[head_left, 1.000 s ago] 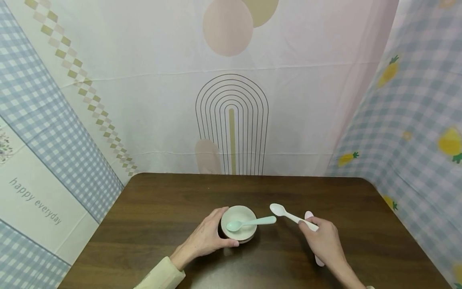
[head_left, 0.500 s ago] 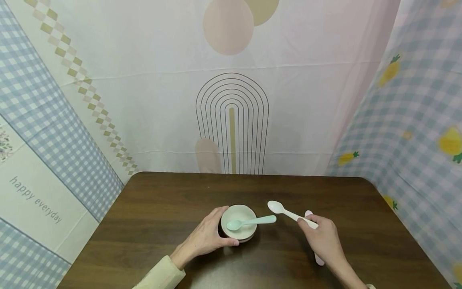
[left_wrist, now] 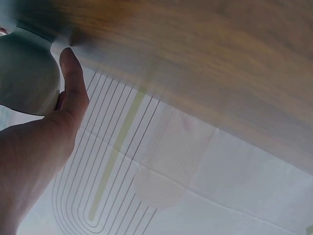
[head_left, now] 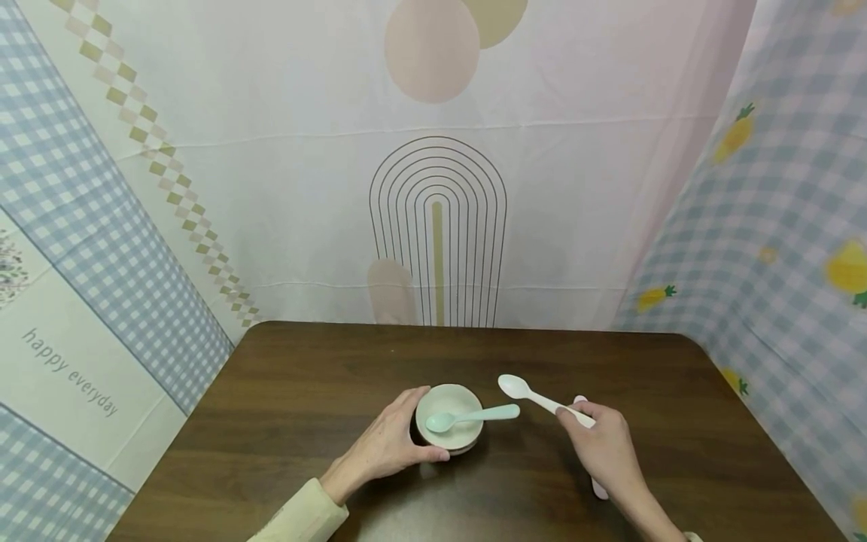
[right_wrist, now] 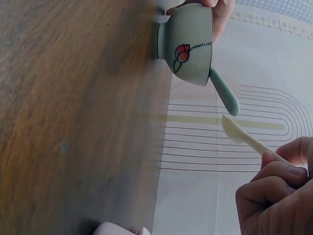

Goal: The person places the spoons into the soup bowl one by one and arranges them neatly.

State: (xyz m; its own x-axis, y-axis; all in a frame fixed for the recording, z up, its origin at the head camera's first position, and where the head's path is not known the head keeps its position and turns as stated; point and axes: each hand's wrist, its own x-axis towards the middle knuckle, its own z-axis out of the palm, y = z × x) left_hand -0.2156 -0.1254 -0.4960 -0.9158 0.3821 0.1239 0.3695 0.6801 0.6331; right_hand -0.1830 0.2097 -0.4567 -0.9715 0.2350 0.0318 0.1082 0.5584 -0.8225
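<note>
My left hand (head_left: 382, 446) grips a small pale bowl (head_left: 450, 397) by its left side, thumb in front and fingers behind. A red flower is painted on the bowl's outer wall in the right wrist view. Lying in the bowl is a mint-green spoon (head_left: 491, 413), its handle sticking out over the right rim. My right hand (head_left: 609, 450) pinches a white spoon (head_left: 542, 401) by the handle, above the table; its head points left, near the mint handle's end. Beneath the right hand lies a long pink item (head_left: 599, 489) on the table, its middle hidden.
The brown wooden table (head_left: 325, 369) has rounded far corners. Behind it hangs a white printed cloth (head_left: 305, 226). Blue checked cloths close off both sides, the right one (head_left: 779, 301) printed with pineapples.
My right hand has shifted the white spoon slightly left and up in the head view, its head closer to the bowl. The left hand, bowl and mint spoon have kept still.
</note>
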